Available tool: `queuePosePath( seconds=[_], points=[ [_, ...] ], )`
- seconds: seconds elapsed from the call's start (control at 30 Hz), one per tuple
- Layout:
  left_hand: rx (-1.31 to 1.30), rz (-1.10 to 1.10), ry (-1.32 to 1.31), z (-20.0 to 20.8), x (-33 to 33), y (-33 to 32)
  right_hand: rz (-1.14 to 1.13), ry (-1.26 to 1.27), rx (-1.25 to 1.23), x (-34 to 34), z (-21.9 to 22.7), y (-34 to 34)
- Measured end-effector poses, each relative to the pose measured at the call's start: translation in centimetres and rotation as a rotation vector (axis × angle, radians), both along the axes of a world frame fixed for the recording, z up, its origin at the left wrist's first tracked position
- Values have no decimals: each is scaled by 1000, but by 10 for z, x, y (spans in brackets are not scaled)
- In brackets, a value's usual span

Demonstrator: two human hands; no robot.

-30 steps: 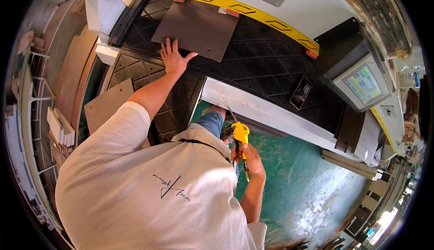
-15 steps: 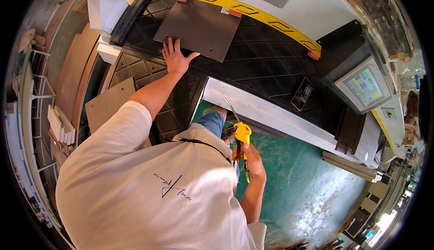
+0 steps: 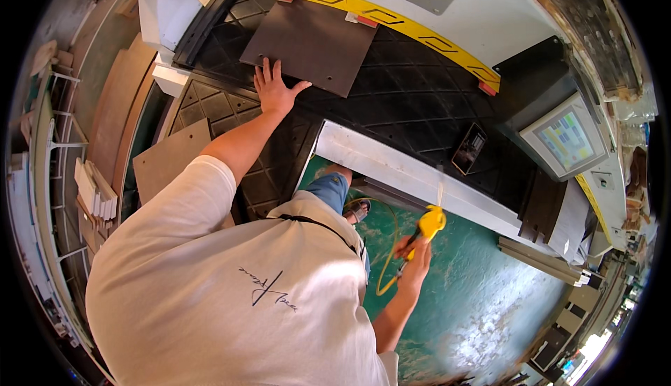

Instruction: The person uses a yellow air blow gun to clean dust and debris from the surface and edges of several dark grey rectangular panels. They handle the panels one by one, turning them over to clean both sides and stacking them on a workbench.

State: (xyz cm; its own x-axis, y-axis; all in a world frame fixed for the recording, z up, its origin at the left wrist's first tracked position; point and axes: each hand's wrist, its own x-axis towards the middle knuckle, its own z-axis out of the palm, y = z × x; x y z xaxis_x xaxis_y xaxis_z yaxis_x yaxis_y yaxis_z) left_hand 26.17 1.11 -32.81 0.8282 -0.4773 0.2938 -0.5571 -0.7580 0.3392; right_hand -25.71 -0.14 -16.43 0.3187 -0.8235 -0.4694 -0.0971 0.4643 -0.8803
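While my nearer, spread left hand (image 3: pixel 275 95) is touching the dark panel (image 3: pixel 312 45) ahead, my right hand (image 3: pixel 415 252) is gripping the air gun (image 3: pixel 431 222).

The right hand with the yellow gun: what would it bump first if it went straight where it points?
The gun in the right hand would probably meet the white edge first. Depth is unclear, so it might pass above it instead.
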Motion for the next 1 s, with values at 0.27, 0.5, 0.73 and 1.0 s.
queuePosePath(
  seconds=[0.27, 0.5, 0.73, 1.0],
  points=[
    [-11, -1, -8, 1, -2, -3, 141, 107, 17, -43, 36, 14],
    [-6, 5, 4, -2, 2, -1, 640, 46, 90, -64, 66, 23],
    [-1, 7, 52, 2, 0, 0, 561, 106, 52, -57, 59, 19],
    [18, 20, 58, 6, 0, 3, -41, 290, -83, -47, 63, 6]
  ],
)
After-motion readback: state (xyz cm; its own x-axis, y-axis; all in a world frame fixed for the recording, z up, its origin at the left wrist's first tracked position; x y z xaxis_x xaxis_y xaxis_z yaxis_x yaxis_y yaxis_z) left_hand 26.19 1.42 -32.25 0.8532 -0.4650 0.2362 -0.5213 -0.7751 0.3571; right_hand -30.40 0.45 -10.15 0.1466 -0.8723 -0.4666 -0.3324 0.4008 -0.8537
